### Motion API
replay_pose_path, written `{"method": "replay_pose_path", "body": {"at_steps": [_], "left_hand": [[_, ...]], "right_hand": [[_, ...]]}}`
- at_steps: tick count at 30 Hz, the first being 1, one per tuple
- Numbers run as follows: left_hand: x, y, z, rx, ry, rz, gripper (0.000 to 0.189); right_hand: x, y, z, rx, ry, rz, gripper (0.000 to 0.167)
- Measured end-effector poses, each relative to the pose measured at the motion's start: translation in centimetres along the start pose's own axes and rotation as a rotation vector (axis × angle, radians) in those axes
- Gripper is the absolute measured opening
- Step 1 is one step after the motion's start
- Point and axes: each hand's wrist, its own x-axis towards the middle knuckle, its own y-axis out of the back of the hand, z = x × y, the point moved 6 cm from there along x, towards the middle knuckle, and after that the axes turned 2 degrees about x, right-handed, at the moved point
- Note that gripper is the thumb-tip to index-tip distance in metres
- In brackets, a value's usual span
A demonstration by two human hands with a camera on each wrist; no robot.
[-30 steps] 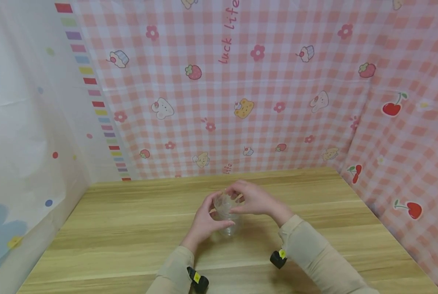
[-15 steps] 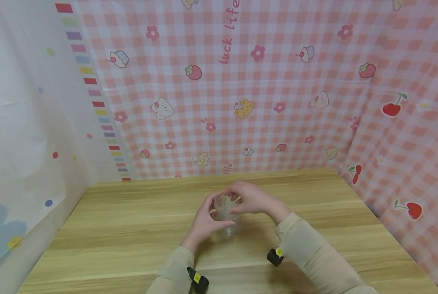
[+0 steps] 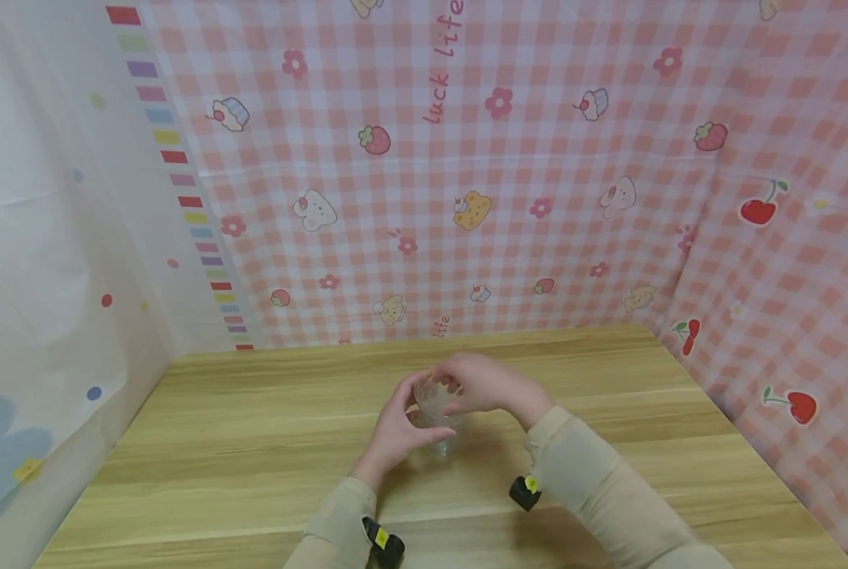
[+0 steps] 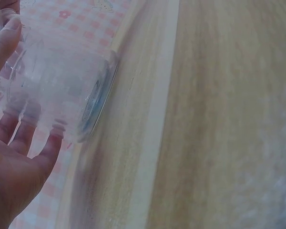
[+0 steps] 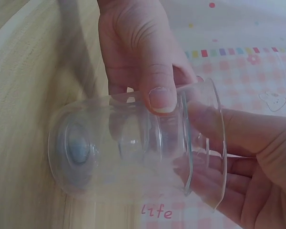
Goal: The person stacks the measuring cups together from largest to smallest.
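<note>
A clear see-through cup (image 3: 434, 397) stands on the wooden table. Two clear rims show at its mouth, one beyond the other, in the right wrist view. My left hand (image 3: 393, 435) grips its side, thumb in front and fingers behind. From the right, my right hand (image 3: 491, 385) reaches over the mouth with curled fingers. In the right wrist view the right hand (image 5: 271, 167) has its thumb and fingers at the rims, partly seen through the clear wall. The cup's body (image 5: 133, 138) has a round thick base. In the left wrist view the left fingers (image 4: 50, 150) support the wall.
The light wooden table (image 3: 253, 442) runs back to a pink checked cloth (image 3: 424, 197). A white dotted cloth (image 3: 54, 237) hangs at the left, more checked cloth at the right. Black wrist cameras (image 3: 525, 493) sit at both beige sleeves (image 3: 587, 466).
My right wrist and forearm have swung slightly left and its hand has turned a little at the cup's mouth, fingers more curled. My left hand and the cup stay in place.
</note>
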Motion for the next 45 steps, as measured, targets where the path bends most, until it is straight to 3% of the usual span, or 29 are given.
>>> {"method": "replay_pose_path", "body": {"at_steps": [13, 21, 24, 27, 34, 45], "left_hand": [[0.0, -0.2, 0.0, -0.005, 0.030, -0.011, 0.088], [-0.8, 0.1, 3.4, -0.032, 0.004, -0.022, 0.082], [-0.9, 0.1, 3.7, -0.030, -0.006, -0.022, 0.082], [-0.8, 0.1, 3.5, -0.026, -0.009, -0.023, 0.082], [0.0, -0.1, 0.3, -0.013, -0.010, -0.013, 0.086], [-0.1, -0.1, 0.2, 0.007, -0.001, -0.021, 0.087]], "right_hand": [[0.6, -0.1, -0.4, -0.046, -0.031, -0.099, 0.040], [0.8, -0.2, -0.4, -0.063, -0.025, -0.134, 0.039], [0.9, -0.2, -0.4, -0.083, -0.030, -0.143, 0.040], [0.9, -0.3, -0.5, -0.104, -0.050, -0.153, 0.041], [1.0, -0.3, -0.7, -0.129, -0.076, -0.155, 0.039], [0.9, -0.8, -0.5, -0.123, -0.106, -0.165, 0.033]]}}
